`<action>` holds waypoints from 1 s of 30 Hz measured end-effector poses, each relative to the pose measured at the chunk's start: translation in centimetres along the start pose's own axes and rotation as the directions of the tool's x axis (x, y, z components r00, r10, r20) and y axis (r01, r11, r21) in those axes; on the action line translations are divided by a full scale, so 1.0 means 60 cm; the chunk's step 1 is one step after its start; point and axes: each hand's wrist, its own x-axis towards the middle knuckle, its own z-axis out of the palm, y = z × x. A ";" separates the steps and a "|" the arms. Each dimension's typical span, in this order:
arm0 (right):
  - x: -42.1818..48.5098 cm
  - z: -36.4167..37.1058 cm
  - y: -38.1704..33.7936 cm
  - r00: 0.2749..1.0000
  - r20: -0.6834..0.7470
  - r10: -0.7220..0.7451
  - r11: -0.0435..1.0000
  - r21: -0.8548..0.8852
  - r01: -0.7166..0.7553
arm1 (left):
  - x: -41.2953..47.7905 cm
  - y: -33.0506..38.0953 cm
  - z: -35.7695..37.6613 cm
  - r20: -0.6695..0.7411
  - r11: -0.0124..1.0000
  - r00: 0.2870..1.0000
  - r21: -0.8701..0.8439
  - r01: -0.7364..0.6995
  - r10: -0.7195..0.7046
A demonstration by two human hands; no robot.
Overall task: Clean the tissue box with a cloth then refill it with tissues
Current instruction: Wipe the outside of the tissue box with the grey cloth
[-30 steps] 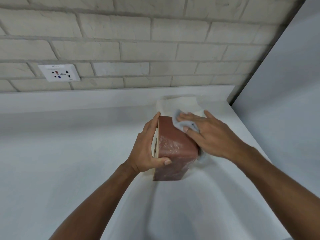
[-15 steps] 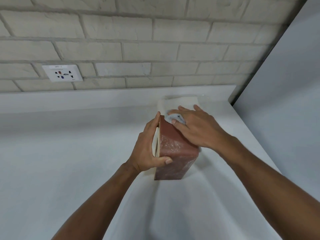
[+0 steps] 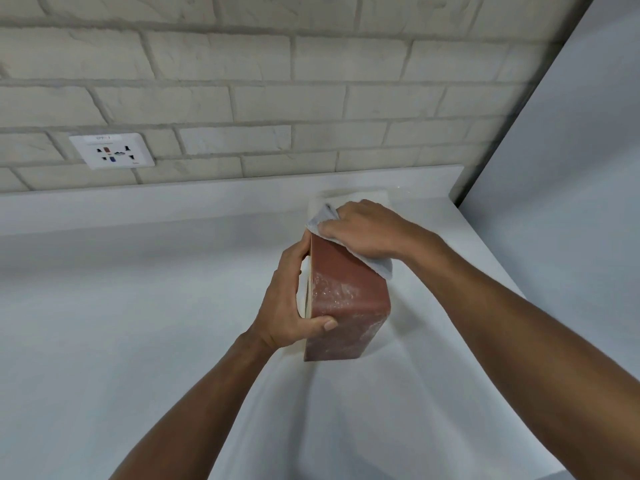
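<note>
A reddish-brown tissue box (image 3: 346, 299) stands on its side on the white counter, with dusty white smears on its upper face. My left hand (image 3: 287, 299) grips its left side, thumb hooked over the near edge. My right hand (image 3: 367, 230) presses a pale grey cloth (image 3: 381, 266) onto the far upper part of the box. A pale stack of tissues (image 3: 349, 199) lies behind the box, mostly hidden by my right hand.
The white counter (image 3: 138, 306) runs to a low upstand under a pale brick wall. A wall socket (image 3: 112, 150) sits at the left. A plain grey wall (image 3: 571, 168) closes off the right side past the counter's edge.
My right hand has slid the cloth from the box's right side up to its far top edge. The left hand and the box have stayed put.
</note>
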 end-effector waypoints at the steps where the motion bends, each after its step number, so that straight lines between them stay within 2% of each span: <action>1: -0.011 0.004 0.008 0.999 -0.026 -0.045 0.999 -0.026 0.044 | -0.001 0.001 0.000 0.008 1.000 1.000 0.002 -0.004 0.004; 5: -0.063 0.018 0.064 0.975 -0.029 -0.221 0.975 -0.010 0.220 | 0.000 0.004 0.001 0.014 1.000 1.000 0.008 0.007 -0.007; 7: -0.080 0.015 0.090 0.972 -0.078 -0.223 0.975 -0.034 0.221 | 0.003 0.003 -0.001 0.016 1.000 1.000 0.014 0.022 -0.022; 10: -0.102 0.012 0.127 0.981 -0.183 -0.061 0.993 0.089 0.078 | 0.002 0.002 -0.001 0.022 1.000 0.999 0.012 0.029 -0.029; 13: -0.120 0.027 0.159 0.976 -0.212 0.048 0.971 0.240 0.005 | 0.001 0.005 -0.001 0.027 0.999 0.999 0.004 0.035 -0.036; 15: -0.126 0.036 0.173 0.951 -0.252 0.178 0.889 0.456 -0.046 | 0.001 0.007 -0.004 0.040 0.999 0.998 0.000 0.038 -0.038; 17: -0.130 0.036 0.180 0.901 -0.290 0.322 0.759 0.648 -0.062 | 0.001 0.012 -0.006 0.055 1.000 0.998 0.012 0.025 -0.026; 20: -0.129 0.034 0.177 0.849 -0.332 0.411 0.643 0.766 -0.012 | 0.000 0.017 -0.008 0.075 0.998 0.997 0.050 -0.027 0.024; 22: -0.132 0.035 0.168 0.882 -0.359 0.306 0.673 0.737 0.067 | 0.002 0.016 -0.010 0.088 0.997 0.995 0.059 -0.044 0.038; 25: -0.139 0.036 0.147 0.935 -0.355 0.010 0.766 0.603 0.221 | 0.009 0.017 -0.014 0.106 0.998 0.994 0.059 -0.019 0.013; 26: -0.140 0.038 0.144 0.941 -0.329 -0.076 0.824 0.512 0.245 | 0.010 0.018 -0.015 0.114 0.998 0.994 0.059 -0.002 -0.004; 28: -0.140 0.050 0.140 0.938 -0.249 -0.242 0.929 0.220 0.298 | 0.013 0.017 -0.017 0.120 0.996 0.992 0.087 0.018 -0.028; 30: -0.149 0.066 0.144 0.929 -0.216 -0.301 0.943 0.075 0.323 | 0.016 0.016 -0.018 0.129 0.992 0.991 0.129 0.006 -0.023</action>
